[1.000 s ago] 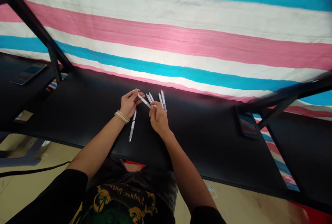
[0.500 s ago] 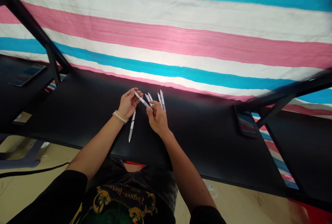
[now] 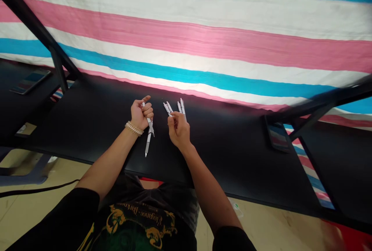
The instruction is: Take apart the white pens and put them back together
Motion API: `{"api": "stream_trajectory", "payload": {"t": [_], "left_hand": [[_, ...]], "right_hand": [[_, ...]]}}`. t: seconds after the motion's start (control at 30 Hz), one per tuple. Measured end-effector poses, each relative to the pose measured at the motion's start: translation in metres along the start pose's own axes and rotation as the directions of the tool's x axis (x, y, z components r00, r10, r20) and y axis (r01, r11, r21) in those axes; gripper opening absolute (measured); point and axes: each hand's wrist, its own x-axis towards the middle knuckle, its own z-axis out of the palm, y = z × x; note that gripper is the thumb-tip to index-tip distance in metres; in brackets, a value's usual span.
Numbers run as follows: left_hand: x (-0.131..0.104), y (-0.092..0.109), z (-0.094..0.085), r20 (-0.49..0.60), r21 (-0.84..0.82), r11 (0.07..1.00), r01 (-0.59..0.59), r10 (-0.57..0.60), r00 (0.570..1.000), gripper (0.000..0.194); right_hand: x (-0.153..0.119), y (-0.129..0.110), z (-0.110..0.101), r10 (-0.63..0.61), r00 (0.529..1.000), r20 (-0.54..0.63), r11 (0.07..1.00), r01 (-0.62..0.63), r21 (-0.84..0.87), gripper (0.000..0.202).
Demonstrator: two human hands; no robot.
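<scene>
My left hand (image 3: 141,114) is closed around a white and grey pen (image 3: 150,124), its thumb raised near the pen's upper end. The pen tilts down to the right, its tip crossing over a second white and grey pen (image 3: 147,145) that lies on the black table (image 3: 226,146). My right hand (image 3: 179,130) has its thumb and forefinger a little apart, with nothing visible between them. Just beyond its fingers lie two pairs of similar white pens, the left pair (image 3: 167,106) and the right pair (image 3: 181,106), their lower ends partly hidden by the hand.
A striped cloth sheet (image 3: 203,45) hangs behind the table. Black slanted frame bars (image 3: 59,64) stand at both sides. A dark phone-like slab (image 3: 277,136) lies at the right, another (image 3: 30,81) at the far left. A black cable (image 3: 40,193) runs at lower left.
My right hand has let go of the pen and moved slightly right. My left hand has turned and closed on that pen, which now points down toward me.
</scene>
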Motion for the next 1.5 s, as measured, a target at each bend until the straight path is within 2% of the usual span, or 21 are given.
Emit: {"api": "stream_trajectory", "payload": {"t": [0.17,0.43,0.53,0.93,1.1,1.23,1.5], "left_hand": [[0.0,0.001,0.0,0.002,-0.034,0.999,-0.023,0.023,1.0,0.027],[0.0,0.002,0.002,-0.074,-0.009,0.999,-0.052,0.051,0.996,0.032],[0.0,0.002,0.002,-0.104,0.009,0.998,-0.064,0.065,0.992,0.027],[-0.002,0.0,0.002,-0.048,0.028,0.997,-0.073,0.074,0.996,0.023],[-0.002,-0.01,0.008,-0.023,0.084,0.991,-0.106,0.108,0.994,0.036],[-0.004,-0.02,0.014,-0.012,0.158,0.98,-0.117,0.121,0.993,0.047],[-0.005,-0.028,0.017,0.018,0.209,0.973,-0.101,0.099,0.995,0.044]], "right_hand": [[0.0,0.0,0.0,0.004,1.0,0.001,1.0,-0.004,-0.02,0.026],[0.0,-0.001,0.001,-0.005,1.0,0.001,0.999,0.005,-0.033,0.025],[0.0,-0.002,0.0,0.004,1.0,0.012,0.999,-0.003,-0.041,0.025],[-0.002,-0.002,0.001,-0.026,1.0,0.003,0.999,0.026,-0.028,0.021],[-0.006,-0.002,0.006,-0.138,0.981,0.137,0.989,0.143,-0.028,0.032],[-0.009,-0.001,0.011,-0.197,0.951,0.239,0.977,0.209,-0.028,0.023],[-0.005,0.005,0.008,-0.107,0.952,0.286,0.994,0.102,0.031,0.024]]}}
